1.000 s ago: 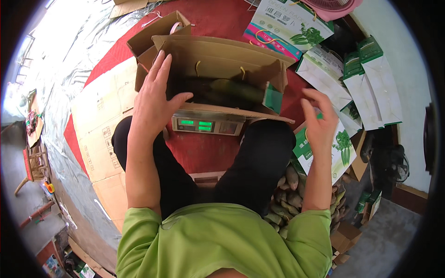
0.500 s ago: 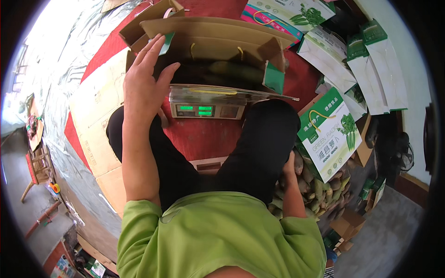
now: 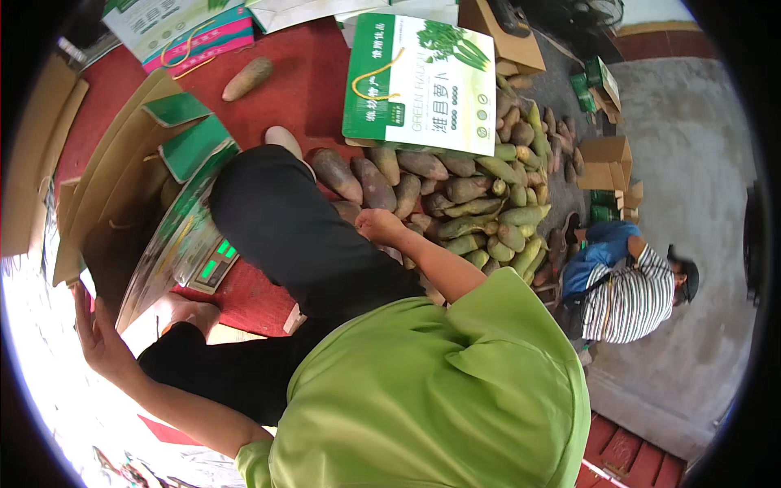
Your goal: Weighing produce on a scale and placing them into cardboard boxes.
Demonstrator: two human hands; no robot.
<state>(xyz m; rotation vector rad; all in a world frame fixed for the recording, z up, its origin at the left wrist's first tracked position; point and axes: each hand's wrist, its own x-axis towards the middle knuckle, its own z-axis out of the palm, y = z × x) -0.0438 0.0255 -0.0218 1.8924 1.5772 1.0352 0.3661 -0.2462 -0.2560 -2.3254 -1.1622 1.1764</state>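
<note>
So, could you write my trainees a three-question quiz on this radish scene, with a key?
1. Multiple choice: what colour are the lit digits on the scale?
a) red
b) green
c) blue

2. True or false: the right hand is at the radish pile.

3. Short answer: which container is the left hand nearest to?

Key:
1. b
2. True
3. The open box
</note>
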